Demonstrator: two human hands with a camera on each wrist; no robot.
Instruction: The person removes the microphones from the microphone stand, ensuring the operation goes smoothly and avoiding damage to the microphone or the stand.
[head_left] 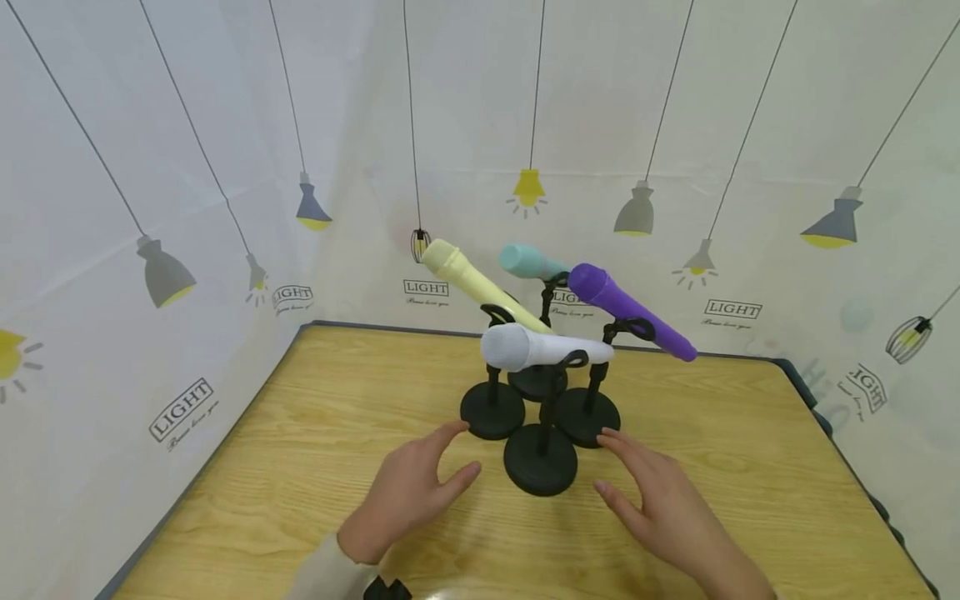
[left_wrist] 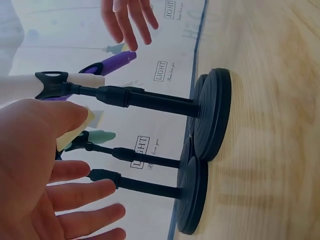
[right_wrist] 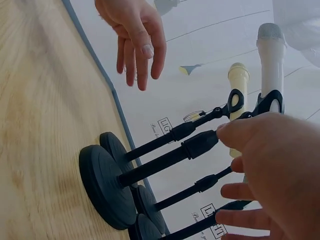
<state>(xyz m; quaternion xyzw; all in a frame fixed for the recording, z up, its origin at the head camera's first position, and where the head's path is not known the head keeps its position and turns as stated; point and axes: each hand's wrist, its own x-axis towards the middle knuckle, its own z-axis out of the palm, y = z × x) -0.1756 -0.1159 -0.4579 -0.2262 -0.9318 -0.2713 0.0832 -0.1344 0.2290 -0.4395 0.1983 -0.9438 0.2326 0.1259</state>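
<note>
Several microphones sit in clips on black desk stands, grouped close together: a white microphone (head_left: pixel 513 347) in front, a pale yellow microphone (head_left: pixel 474 282) on the left, a purple microphone (head_left: pixel 633 308) on the right and a light teal microphone (head_left: pixel 528 261) behind. The front stand's round base (head_left: pixel 540 477) lies between both hands. My left hand (head_left: pixel 408 492) is spread with nothing in it, its index finger by the left stand's base (head_left: pixel 491 423). My right hand (head_left: pixel 663 508), also holding nothing, has fingertips by the right stand's base (head_left: pixel 588 429); contact cannot be told.
The stands rest on a wood-grain table (head_left: pixel 322 400) with a dark edge. A pale wall covering (head_left: pixel 360 108) printed with hanging lamps and "LIGHT" labels rises behind and on both sides. A small black object (head_left: pixel 386 590) shows beside the left sleeve.
</note>
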